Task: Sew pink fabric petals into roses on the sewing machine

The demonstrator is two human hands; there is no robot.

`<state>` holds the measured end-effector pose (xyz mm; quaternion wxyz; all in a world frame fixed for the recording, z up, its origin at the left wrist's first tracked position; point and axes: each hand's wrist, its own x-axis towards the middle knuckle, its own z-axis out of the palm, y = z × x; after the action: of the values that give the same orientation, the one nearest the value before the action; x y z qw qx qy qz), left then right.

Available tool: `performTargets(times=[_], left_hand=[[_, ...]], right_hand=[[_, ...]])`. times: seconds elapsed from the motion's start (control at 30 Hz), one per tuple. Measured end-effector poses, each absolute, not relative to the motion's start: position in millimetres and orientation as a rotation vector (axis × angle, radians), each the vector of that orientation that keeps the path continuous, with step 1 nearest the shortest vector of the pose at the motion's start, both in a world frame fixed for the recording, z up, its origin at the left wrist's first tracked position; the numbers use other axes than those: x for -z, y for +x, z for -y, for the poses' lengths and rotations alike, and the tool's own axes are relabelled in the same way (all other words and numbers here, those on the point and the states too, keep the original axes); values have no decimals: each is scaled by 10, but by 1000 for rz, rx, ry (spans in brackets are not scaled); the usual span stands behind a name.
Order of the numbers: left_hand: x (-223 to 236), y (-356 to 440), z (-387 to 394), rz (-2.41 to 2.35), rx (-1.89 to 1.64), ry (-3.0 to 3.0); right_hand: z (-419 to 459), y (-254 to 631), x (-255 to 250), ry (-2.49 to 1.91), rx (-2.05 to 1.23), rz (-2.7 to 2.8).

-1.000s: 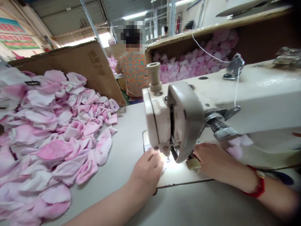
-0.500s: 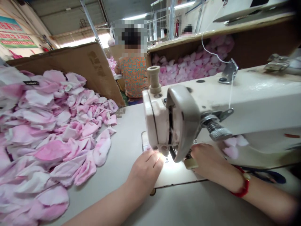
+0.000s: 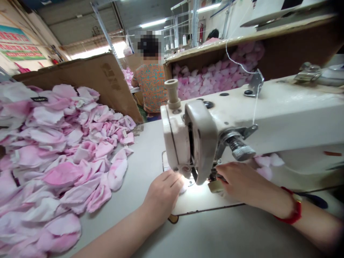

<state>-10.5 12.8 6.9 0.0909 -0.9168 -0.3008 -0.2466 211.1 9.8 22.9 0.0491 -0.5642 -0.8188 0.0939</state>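
Observation:
A cream sewing machine (image 3: 204,125) stands in front of me on a pale table (image 3: 150,143). My left hand (image 3: 162,193) lies palm down just left of the needle, fingers together, pressing a small pale fabric piece (image 3: 183,188) under the bright lamp. My right hand (image 3: 239,181) rests behind the machine head on the right, fingers curled near the presser foot. What they grip is hidden. A red bracelet (image 3: 294,211) is on my right wrist.
A large heap of pink and white fabric pieces (image 3: 59,150) covers the table's left side, backed by a cardboard sheet (image 3: 88,75). More pink pieces (image 3: 217,73) fill a shelf behind the machine. A person in an orange patterned shirt (image 3: 150,87) sits farther back.
The view has shifted slightly. Both hands stay at the needle, with the left hand a little lower and to the left.

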Motion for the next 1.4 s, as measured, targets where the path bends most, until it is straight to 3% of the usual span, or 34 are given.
performTargets(times=[0.2, 0.4, 0.9, 1.4], left_hand=[[-69, -108, -120, 900, 688, -2749], [-58, -100, -108, 890, 731, -2753], [-8, -97, -51, 881, 742, -2745], [-89, 22, 5, 889, 584, -2562]], right_hand=[[-72, 2174, -339, -1553, -213, 2422], [-104, 2180, -170, -1394, 175, 2241], [-54, 2145, -161, -1487, -28, 2508], [-49, 1944, -167, -1682, 119, 2540]])
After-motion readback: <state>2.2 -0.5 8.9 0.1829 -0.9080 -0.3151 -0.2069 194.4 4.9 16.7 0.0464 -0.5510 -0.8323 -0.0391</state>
